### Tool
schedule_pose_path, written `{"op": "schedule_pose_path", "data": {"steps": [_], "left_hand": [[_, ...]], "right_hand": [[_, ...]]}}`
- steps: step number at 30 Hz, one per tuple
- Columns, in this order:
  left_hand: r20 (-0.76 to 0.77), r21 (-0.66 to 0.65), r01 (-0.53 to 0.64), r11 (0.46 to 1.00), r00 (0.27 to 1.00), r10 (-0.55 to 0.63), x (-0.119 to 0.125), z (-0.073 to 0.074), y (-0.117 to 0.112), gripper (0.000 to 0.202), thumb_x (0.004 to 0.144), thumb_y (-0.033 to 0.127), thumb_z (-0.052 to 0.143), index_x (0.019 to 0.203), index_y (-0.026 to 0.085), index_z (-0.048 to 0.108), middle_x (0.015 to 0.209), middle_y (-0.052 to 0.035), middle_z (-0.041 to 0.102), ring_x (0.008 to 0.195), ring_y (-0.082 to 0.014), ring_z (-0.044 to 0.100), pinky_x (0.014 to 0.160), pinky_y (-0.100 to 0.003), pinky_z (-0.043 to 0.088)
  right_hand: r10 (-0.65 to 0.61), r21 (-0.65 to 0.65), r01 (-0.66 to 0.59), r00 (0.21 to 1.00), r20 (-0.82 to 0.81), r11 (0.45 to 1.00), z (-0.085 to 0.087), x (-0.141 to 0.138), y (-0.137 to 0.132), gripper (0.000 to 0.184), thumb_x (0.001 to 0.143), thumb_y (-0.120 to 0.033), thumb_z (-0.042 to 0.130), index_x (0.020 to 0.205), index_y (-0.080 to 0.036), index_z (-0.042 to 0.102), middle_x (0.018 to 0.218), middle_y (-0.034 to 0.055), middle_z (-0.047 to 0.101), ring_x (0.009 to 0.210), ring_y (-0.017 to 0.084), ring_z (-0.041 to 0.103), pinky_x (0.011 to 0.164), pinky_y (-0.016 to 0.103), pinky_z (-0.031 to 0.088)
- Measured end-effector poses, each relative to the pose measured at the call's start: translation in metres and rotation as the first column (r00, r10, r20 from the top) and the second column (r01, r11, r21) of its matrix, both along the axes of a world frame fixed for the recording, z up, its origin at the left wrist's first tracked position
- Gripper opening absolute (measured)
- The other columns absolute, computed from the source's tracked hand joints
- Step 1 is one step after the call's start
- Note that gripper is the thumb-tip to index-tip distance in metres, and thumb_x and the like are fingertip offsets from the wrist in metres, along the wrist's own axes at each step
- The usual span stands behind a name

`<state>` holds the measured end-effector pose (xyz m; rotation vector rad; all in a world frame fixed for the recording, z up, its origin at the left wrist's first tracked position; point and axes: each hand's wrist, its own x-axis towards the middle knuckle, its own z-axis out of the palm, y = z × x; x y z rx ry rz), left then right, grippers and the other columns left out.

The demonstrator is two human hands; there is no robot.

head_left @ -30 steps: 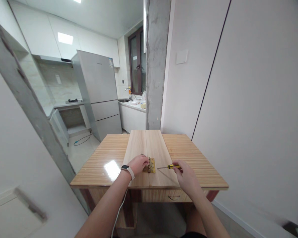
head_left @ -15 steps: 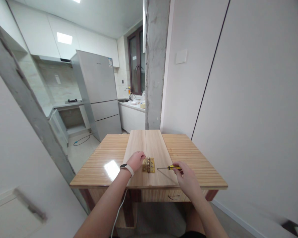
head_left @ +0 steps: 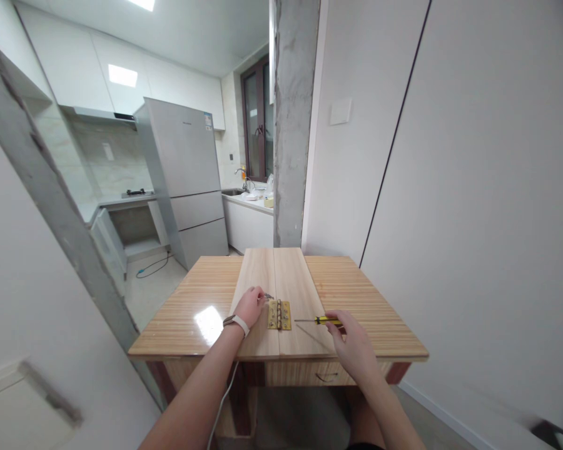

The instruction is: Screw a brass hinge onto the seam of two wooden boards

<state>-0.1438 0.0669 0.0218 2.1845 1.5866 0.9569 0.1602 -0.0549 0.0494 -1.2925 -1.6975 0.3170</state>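
A brass hinge (head_left: pixel 279 315) lies unfolded across the seam between two pale wooden boards (head_left: pixel 300 275). My right hand (head_left: pixel 351 337) grips the yellow-and-black handle of a screwdriver (head_left: pixel 326 320). Its thin shaft points left toward the hinge, and the tip is a short way off the hinge's right leaf. On the left board, just beyond the hinge's left leaf, is my left hand (head_left: pixel 250 305), a light-banded watch on its wrist. Its fingers are drawn together beside small dark metal bits (head_left: pixel 268 296), probably screws. Whether they hold one is too small to tell.
The boards rest on a striped wooden table (head_left: pixel 370 306) with a drawer (head_left: pixel 328 373) at its front. A white cable (head_left: pixel 223 406) hangs below the front edge. A grey pillar (head_left: pixel 293 125) and a white wall stand beyond the table; a fridge (head_left: pixel 192 162) is at the back left.
My left hand has shifted left off the hinge, uncovering its left leaf and the small metal bits. The right hand still holds the screwdriver, nearly unmoved. The view has tilted slightly.
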Motion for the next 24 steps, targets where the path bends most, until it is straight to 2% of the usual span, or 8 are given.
{"op": "schedule_pose_path", "data": {"steps": [5,7,9,13,18,21,24], "left_hand": [[-0.006,0.015,0.018,1.000,1.000,-0.018,0.000,-0.001,-0.015,0.011,0.095,0.018,0.054,0.099,0.020,0.064,0.105,-0.0070,0.062,0.096,-0.0197,0.062,0.090,-0.034,0.048],[-0.017,0.025,0.038,0.999,0.999,-0.038,0.003,-0.001,-0.027,0.014,0.096,0.020,0.052,0.103,0.020,0.065,0.108,-0.0078,0.062,0.104,-0.0209,0.060,0.097,-0.035,0.046],[-0.081,0.068,0.086,0.994,0.993,-0.080,0.007,0.000,-0.040,0.019,0.098,0.029,0.053,0.111,0.021,0.064,0.116,-0.0094,0.060,0.113,-0.0238,0.056,0.103,-0.039,0.043],[-0.211,0.076,0.173,0.982,0.965,-0.154,0.012,0.005,-0.064,0.049,0.089,0.051,0.064,0.130,0.024,0.057,0.131,-0.0104,0.055,0.122,-0.0290,0.049,0.107,-0.044,0.039],[-0.287,0.046,0.150,0.988,0.949,-0.131,0.016,0.010,-0.077,0.066,0.084,0.063,0.064,0.138,0.028,0.053,0.139,-0.0112,0.051,0.126,-0.0333,0.044,0.107,-0.048,0.037],[-0.307,0.029,0.129,0.991,0.945,-0.114,0.021,0.011,-0.080,0.070,0.084,0.067,0.059,0.141,0.029,0.050,0.140,-0.0116,0.050,0.127,-0.0353,0.043,0.106,-0.050,0.036],[-0.333,0.018,0.101,0.995,0.939,-0.089,0.027,0.011,-0.082,0.073,0.083,0.071,0.056,0.143,0.029,0.050,0.141,-0.0129,0.049,0.128,-0.0376,0.041,0.105,-0.053,0.034]], "right_hand": [[-0.009,0.026,0.009,1.000,0.013,1.000,0.009,-0.003,0.003,0.023,0.097,-0.033,0.048,0.108,-0.021,0.065,0.111,0.0108,0.068,0.101,0.024,0.065,0.084,0.037,0.056],[0.014,0.029,-0.015,0.999,0.033,0.999,0.015,-0.006,0.006,0.022,0.097,-0.032,0.049,0.108,-0.021,0.065,0.110,0.0102,0.068,0.100,0.023,0.065,0.084,0.037,0.056],[0.043,0.023,-0.044,0.998,0.056,0.999,0.020,-0.011,0.010,0.021,0.096,-0.030,0.049,0.107,-0.021,0.065,0.107,0.0093,0.068,0.098,0.023,0.065,0.084,0.037,0.056],[0.073,0.011,-0.074,0.992,0.099,0.997,0.023,-0.018,0.018,0.019,0.096,-0.026,0.049,0.105,-0.021,0.064,0.105,0.0079,0.068,0.097,0.022,0.065,0.084,0.036,0.054],[0.080,-0.016,-0.078,0.985,0.155,0.997,0.025,-0.021,0.025,0.017,0.095,-0.026,0.050,0.104,-0.021,0.064,0.105,0.0078,0.069,0.095,0.022,0.065,0.085,0.035,0.052],[0.077,-0.035,-0.070,0.959,0.273,0.997,0.040,-0.024,0.026,0.016,0.096,-0.028,0.051,0.103,-0.022,0.063,0.103,0.0077,0.070,0.096,0.022,0.065,0.086,0.034,0.049],[0.092,-0.099,-0.052,0.883,0.461,0.994,0.065,-0.032,0.030,0.017,0.099,-0.030,0.049,0.100,-0.021,0.063,0.099,0.0069,0.071,0.094,0.022,0.065,0.083,0.032,0.046]]}}
